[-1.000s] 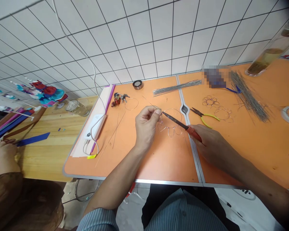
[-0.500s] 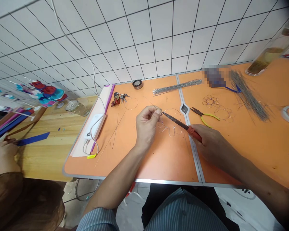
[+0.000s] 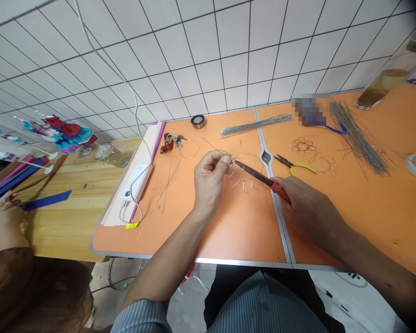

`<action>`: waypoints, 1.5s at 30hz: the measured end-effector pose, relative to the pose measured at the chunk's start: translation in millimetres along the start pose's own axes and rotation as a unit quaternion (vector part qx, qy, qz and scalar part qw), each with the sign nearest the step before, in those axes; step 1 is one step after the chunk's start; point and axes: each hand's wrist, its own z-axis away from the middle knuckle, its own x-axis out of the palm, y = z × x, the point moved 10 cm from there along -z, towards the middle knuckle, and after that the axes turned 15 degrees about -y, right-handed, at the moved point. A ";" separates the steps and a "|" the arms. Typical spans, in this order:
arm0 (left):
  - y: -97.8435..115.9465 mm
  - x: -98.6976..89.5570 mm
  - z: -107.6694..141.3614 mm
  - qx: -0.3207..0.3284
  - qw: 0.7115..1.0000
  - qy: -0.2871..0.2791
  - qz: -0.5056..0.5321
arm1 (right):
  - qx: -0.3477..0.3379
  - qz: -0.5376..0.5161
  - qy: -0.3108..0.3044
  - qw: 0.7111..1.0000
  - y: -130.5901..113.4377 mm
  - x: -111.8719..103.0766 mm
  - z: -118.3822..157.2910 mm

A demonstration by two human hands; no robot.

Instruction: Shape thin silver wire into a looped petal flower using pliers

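Note:
Thumb and fingers of my left hand [image 3: 211, 179] pinch a thin wire frame [image 3: 247, 180], a ring with several loops bent along its lower side. A loose wire end [image 3: 211, 144] sticks out from the pinch toward the upper left. My right hand [image 3: 303, 203] is wrapped round the red handles of long-nosed pliers [image 3: 255, 173]. The plier tips point left and lie close to the wire beside my left fingertips; whether they touch it I cannot tell. Part of the wire frame is hidden behind the pliers and fingers.
Yellow-handled pliers [image 3: 294, 164], a flower-shaped wire piece [image 3: 303, 146] and wire bundles [image 3: 358, 138] lie to the right. Keys [image 3: 173, 141], black tape [image 3: 198, 121] and a white power strip [image 3: 137, 182] are on the left. A co-worker's hand [image 3: 9, 215] is by a blue strip [image 3: 48, 200].
The plier tips have drawn slightly back to the right from my left fingertips. The wire frame has tilted and shifted a little, and my left hand has moved slightly left.

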 end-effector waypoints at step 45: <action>6.6 3.9 3.0 0.008 0.999 -0.009 -0.031 | 0.027 -0.143 -0.094 0.985 0.7 11.1 -5.5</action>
